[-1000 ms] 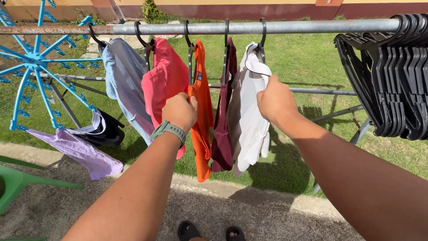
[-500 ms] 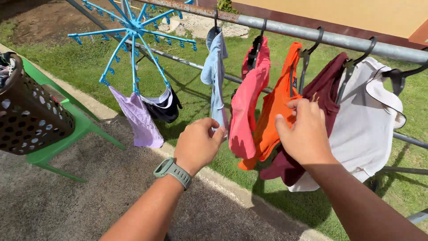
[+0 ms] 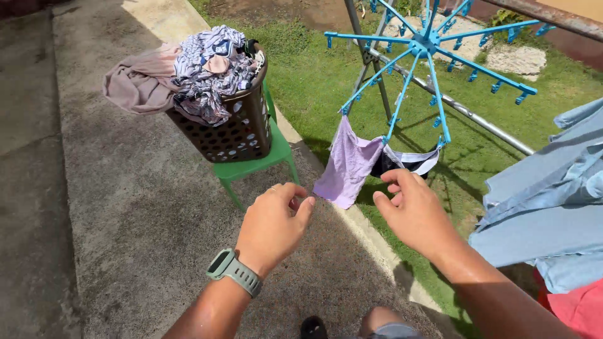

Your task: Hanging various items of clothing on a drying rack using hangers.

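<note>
Concrete path point(image 3: 94, 207) across the left and bottom, grey and rough. Grass point(image 3: 314, 81) from 12 to 4 o'clock, sunlit, edged by a pale kerb point(image 3: 370, 238) running down toward 5 o'clock.

At 3 o'clock, a light blue shirt point(image 3: 546, 207) hanging, cut by the frame edge; below it at 4 o'clock a corner of pink cloth point(image 3: 581, 311). A metal bar point(image 3: 477, 119) slanting behind it over the grass.

At 1 o'clock, a blue peg hanger point(image 3: 430, 47) with spokes fanned out like an umbrella. Clipped to its lower spokes: a lilac cloth point(image 3: 345, 166) hanging just past the kerb, and beside it a dark garment point(image 3: 411, 163) with a white band.

At 11 o'clock, a dark basket point(image 3: 235, 129) with round holes, heaped with laundry point(image 3: 188, 72), a mauve piece spilling over its left rim. Set on a green stool point(image 3: 257, 163), well apart from both hands.

Near centre, at 6 o'clock, left hand point(image 3: 270, 226) loosely curled, thumb meeting forefinger, gripping nothing visible; grey watch point(image 3: 233, 272) on the wrist. Right hand point(image 3: 411, 210) at 5 o'clock, fingers half bent, empty, its fingertips just under the dark garment in this view; contact not clear. Lilac cloth between the two hands and slightly above them.

At the bottom edge, a knee point(image 3: 383, 323) and a dark sandal point(image 3: 312, 328).
</note>
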